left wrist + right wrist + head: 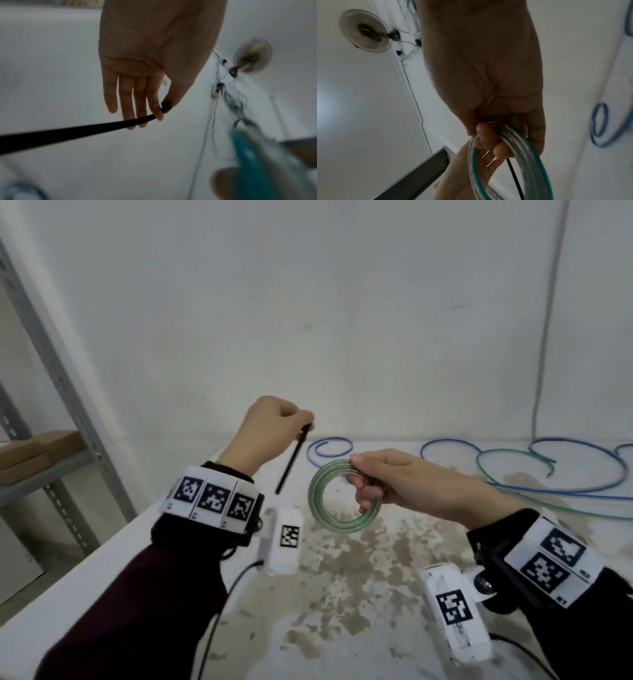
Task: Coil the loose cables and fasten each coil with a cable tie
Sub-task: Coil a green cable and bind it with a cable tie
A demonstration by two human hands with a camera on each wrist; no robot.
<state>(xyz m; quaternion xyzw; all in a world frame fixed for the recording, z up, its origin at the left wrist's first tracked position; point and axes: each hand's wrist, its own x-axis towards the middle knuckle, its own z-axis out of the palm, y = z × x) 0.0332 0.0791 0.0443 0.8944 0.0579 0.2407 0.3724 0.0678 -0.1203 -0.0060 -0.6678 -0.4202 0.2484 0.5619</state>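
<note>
Soft even light, blurry wrist views

Both arms wear dark maroon sleeves ending in black cuffs. Around each wrist runs a white band printed with square black-and-white coded markers, three showing on the left and two on the right band. A white box-shaped camera unit carrying its own marker hangs under each wrist, with a thin black cable trailing from it.
</note>
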